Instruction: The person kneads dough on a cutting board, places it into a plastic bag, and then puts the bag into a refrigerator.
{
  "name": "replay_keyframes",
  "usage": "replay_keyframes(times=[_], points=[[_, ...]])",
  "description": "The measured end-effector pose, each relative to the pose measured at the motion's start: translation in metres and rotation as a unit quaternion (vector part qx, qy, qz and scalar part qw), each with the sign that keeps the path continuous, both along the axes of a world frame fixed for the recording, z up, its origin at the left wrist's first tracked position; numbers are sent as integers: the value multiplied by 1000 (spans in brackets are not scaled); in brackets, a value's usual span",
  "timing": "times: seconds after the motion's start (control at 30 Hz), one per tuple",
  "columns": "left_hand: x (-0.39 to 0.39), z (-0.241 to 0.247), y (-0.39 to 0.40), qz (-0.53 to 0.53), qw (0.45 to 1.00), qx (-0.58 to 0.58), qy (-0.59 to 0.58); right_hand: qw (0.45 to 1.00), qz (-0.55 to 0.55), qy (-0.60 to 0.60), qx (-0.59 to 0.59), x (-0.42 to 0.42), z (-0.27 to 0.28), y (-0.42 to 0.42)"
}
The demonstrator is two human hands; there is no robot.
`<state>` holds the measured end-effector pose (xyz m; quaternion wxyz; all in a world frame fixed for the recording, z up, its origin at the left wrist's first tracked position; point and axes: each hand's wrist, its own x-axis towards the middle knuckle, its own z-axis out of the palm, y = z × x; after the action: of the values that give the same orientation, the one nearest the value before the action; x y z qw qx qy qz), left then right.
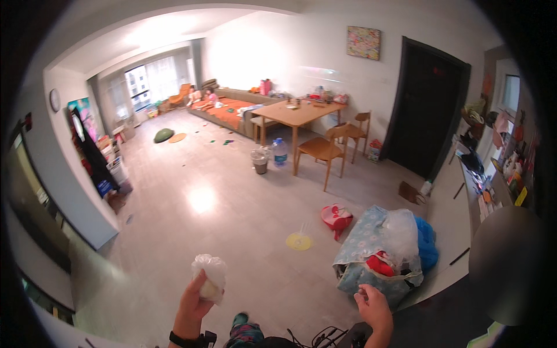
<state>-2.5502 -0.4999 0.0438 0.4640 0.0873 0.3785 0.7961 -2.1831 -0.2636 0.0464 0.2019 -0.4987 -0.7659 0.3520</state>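
My left hand [198,296] is closed around a crumpled clear plastic bag [210,278] with something pale inside. My right hand [371,302] is raised, its fingers partly curled, and nothing shows between them. Just beyond it on the floor stands a large light-blue storage bag [363,237] with a floral print, in which red cloth [380,264] shows. A translucent plastic bag [401,230] lies on top, and a blue bag [426,243] is at its right side. A red and pink child's bag [337,217] lies beyond it, near a yellow disc [299,241].
A wooden table [300,112] and chairs [322,148] stand farther off, with a waste bin [260,161] and a large water bottle [280,152] beside them. Two people sit by the sofa [243,126]. A cabinet [450,235] runs along the right; cables [324,337] lie near my feet.
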Motion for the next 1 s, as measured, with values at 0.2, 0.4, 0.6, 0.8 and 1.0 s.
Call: replay_keyframes(times=[0.2, 0.4, 0.6, 0.8, 1.0], points=[[-73, -30, 191, -89, 995, -18, -39, 979, -183, 73, 51, 27, -78, 75], [-116, -7, 358, -240, 970, -13, 44, 746, -518, 381, -175, 32, -143, 107], [-92, 9, 486, -313, 947, -58, 38, 633, -623, 459, -8, 102, -328, 57], [-61, -14, 557, -392, 919, -43, 26, 388, -629, 673, -10, 111, -366, 67], [-20, -24, 608, -390, 913, -120, -3, 77, -648, 757, 18, 159, -432, 110]])
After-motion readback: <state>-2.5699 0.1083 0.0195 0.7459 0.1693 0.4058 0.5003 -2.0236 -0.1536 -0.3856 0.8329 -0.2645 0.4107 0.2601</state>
